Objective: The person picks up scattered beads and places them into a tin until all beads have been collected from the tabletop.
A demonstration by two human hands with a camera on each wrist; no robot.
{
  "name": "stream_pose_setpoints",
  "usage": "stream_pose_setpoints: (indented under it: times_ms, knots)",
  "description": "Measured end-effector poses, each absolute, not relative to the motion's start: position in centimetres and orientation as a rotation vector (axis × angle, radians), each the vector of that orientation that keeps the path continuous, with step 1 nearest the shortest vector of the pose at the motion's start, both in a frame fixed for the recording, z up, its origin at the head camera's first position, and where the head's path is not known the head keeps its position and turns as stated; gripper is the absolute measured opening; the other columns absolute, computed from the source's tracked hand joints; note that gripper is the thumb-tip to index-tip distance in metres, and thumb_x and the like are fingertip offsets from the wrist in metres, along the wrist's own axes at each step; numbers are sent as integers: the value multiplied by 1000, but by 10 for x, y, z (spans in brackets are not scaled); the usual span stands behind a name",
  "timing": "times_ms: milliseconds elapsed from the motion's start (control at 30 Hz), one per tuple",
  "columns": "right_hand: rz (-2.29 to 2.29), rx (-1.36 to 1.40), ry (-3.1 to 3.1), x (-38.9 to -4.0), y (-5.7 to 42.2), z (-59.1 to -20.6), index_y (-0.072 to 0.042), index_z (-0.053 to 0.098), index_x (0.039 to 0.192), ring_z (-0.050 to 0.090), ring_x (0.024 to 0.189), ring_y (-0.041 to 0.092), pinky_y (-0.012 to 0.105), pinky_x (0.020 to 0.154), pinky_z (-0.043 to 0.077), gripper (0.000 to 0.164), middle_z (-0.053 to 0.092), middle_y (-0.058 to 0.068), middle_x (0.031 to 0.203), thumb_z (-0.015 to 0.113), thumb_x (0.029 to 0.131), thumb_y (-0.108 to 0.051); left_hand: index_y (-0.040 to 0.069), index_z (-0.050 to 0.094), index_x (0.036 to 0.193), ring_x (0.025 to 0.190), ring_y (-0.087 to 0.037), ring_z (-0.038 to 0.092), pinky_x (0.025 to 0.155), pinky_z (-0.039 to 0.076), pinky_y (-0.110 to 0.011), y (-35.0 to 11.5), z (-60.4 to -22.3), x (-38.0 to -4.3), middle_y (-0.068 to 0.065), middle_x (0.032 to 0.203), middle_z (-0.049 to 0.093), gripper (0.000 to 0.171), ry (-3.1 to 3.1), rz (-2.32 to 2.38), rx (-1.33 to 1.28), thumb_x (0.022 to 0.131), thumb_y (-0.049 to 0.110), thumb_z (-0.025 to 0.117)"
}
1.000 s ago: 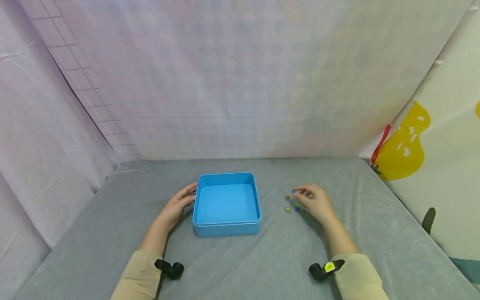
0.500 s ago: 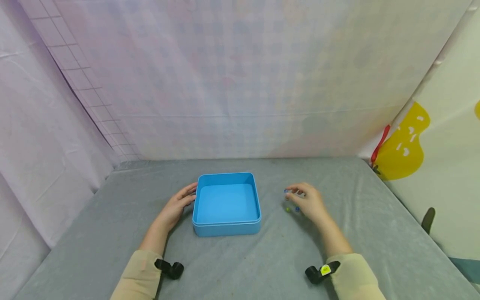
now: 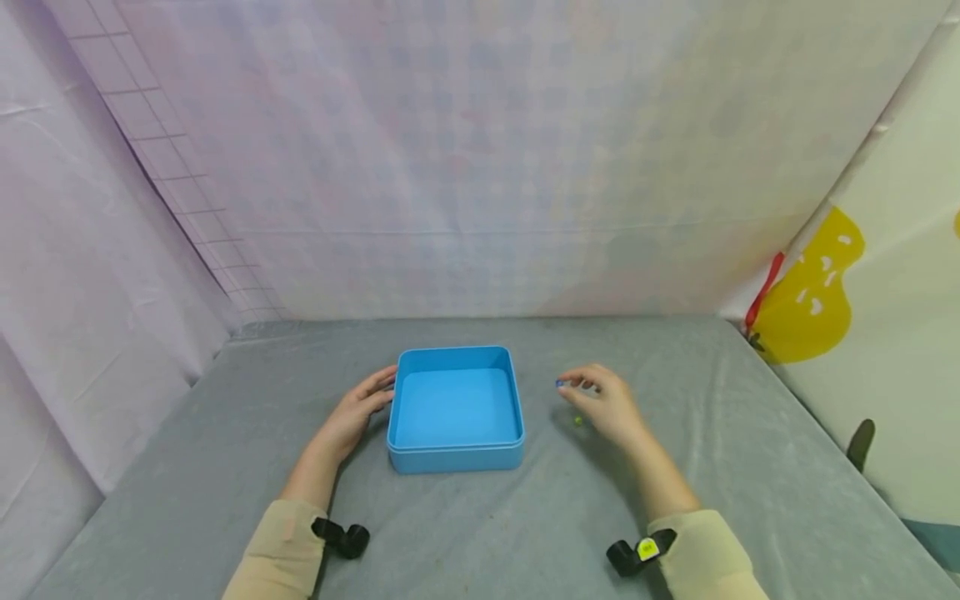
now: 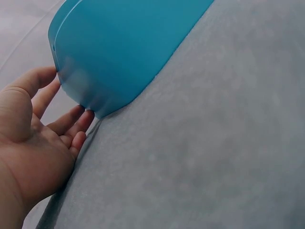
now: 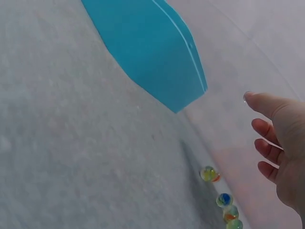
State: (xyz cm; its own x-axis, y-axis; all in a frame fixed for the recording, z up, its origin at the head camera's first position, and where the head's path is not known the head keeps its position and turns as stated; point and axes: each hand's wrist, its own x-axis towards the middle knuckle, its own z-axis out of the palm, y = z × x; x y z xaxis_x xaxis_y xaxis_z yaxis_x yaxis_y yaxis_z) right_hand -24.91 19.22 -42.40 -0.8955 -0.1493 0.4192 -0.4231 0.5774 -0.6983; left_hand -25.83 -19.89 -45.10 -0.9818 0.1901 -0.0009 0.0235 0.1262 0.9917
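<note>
A square light-blue box (image 3: 456, 459), without a lid, sits on the grey cloth. My left hand (image 3: 355, 419) rests its fingertips against the box's left side, its fingers fairly straight in the left wrist view. Right of the box, my right hand (image 3: 609, 407) pinches a small blue marble (image 3: 559, 383) between thumb and fingertips, raised over the cloth. The right wrist view shows only a sliver of it at the thumb tip. Below that hand lie several glass marbles, among them a yellow-green one (image 5: 208, 173) and a blue-centred one (image 5: 224, 200). In the head view, the hand hides most of them.
Grey cloth (image 3: 450, 533) covers the table around the box. A pale checked curtain (image 3: 480, 167) hangs behind it, with white sheets at both sides. Black wrist cameras (image 3: 345, 540) sit on both sleeves.
My right hand has moved left toward the box with the blue marble, now covering more of the marbles on the cloth. The left hand stays at the box's side.
</note>
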Motion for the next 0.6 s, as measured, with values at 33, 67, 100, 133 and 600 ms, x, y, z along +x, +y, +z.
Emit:
stream_pose_setpoints:
  times_ms: [33, 67, 100, 133, 600]
  knots:
    - [1228, 466, -2501, -249, 191, -424, -10, 73, 102, 53, 91, 25, 41, 75, 43, 16, 61, 4, 93, 71, 88, -17, 11, 37, 148, 139, -30, 24, 108, 18, -54, -199, -451, -258, -14, 150, 33, 51, 2256, 1986, 217, 100, 18, 52]
    - [1238, 469, -2501, -249, 189, -423, -10, 73, 102, 53, 91, 25, 42, 76, 43, 16, 61, 4, 92, 71, 88, -17, 11, 37, 148, 139, -30, 24, 108, 18, -54, -199, -451, -258, -14, 150, 33, 51, 2253, 1988, 215, 100, 18, 52]
    - [1245, 470, -2499, -249, 187, -422, -10, 73, 102, 53, 90, 24, 43, 76, 43, 16, 61, 4, 92, 71, 88, -18, 11, 37, 148, 139, -30, 24, 108, 18, -54, -199, -451, -258, -14, 150, 33, 51, 2251, 1990, 215, 100, 18, 52]
    - [1253, 472, -2496, -249, 186, -421, -10, 73, 102, 53, 90, 24, 44, 78, 43, 16, 61, 4, 92, 71, 88, -18, 11, 37, 147, 138, -30, 24, 108, 18, -54, -199, -451, -259, -14, 150, 33, 51, 2251, 1990, 213, 100, 19, 53]
    - [1265, 601, -2499, -251, 155, -412, -10, 73, 100, 53, 87, 22, 40, 74, 43, 15, 62, 0, 90, 73, 86, -15, 11, 37, 148, 139, -31, 24, 108, 17, -55, -200, -453, -260, -15, 150, 34, 51, 2250, 1982, 223, 100, 20, 53]
